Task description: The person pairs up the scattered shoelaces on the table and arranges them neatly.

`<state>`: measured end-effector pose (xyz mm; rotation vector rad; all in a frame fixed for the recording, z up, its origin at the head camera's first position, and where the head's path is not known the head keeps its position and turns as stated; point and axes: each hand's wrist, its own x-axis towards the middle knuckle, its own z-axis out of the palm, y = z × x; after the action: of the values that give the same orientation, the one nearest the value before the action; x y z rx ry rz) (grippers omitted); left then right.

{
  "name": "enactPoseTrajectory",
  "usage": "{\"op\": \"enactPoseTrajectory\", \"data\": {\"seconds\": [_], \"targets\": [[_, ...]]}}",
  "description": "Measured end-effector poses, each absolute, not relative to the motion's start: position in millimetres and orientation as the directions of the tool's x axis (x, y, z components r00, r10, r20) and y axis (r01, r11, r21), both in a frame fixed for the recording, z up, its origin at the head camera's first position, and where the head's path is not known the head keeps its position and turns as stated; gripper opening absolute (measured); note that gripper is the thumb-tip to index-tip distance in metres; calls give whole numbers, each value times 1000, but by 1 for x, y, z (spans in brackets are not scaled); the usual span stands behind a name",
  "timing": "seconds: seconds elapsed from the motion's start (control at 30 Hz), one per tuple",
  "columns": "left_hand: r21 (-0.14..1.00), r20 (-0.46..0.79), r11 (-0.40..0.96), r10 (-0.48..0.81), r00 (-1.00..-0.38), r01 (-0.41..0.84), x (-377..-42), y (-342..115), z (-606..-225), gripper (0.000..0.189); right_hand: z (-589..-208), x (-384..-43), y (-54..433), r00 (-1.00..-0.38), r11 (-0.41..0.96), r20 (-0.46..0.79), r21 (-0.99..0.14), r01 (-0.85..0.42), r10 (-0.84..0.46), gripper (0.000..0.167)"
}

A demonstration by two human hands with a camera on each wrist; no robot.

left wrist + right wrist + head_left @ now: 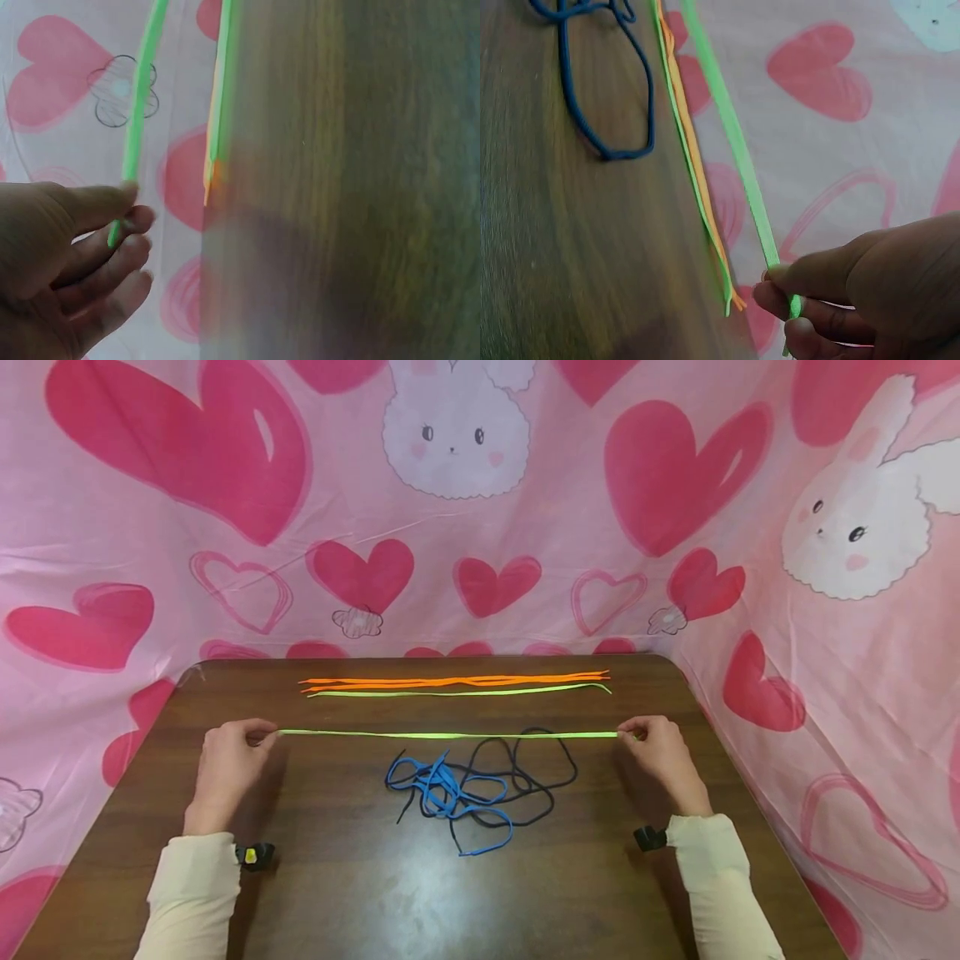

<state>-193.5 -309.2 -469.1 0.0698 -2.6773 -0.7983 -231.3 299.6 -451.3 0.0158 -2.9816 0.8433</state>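
Note:
A light green shoelace is stretched straight from side to side above the table. My left hand pinches its left end between thumb and finger; the tip pokes out below the fingers in the left wrist view. At the other end, my right hand pinches the same lace, with a short tail hanging past the fingers. Beyond it, a second green shoelace lies straight on the table, alongside orange shoelaces. Nearer me sits a loose tangle of a blue shoelace and a dark shoelace.
The brown wooden table has rounded far corners. A pink cloth printed with hearts and rabbits hangs behind it and along both sides. Each wrist wears a small black camera, the left one with a yellow mark.

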Motion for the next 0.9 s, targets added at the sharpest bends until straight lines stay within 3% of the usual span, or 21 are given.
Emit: {"op": "enactPoseTrajectory", "data": {"seconds": [0.17, 0.4, 0.63, 0.9], "targets": [[523, 337, 852, -181, -924, 24, -198, -315, -471, 15, -456, -237, 304, -999, 867, 45, -499, 0, 26, 18], [508, 309, 861, -184, -933, -2, -207, -320, -475, 16, -462, -249, 307, -983, 891, 144, -452, 40, 117, 22], [471, 261, 880, -202, -944, -59, -214, -326, -478, 24, -474, -267, 313, -983, 902, 108, -424, 87, 146, 30], [468, 194, 883, -148, -970, -41, -230, -326, -482, 23, -487, -291, 313, -989, 919, 92, -389, 71, 115, 21]]}}
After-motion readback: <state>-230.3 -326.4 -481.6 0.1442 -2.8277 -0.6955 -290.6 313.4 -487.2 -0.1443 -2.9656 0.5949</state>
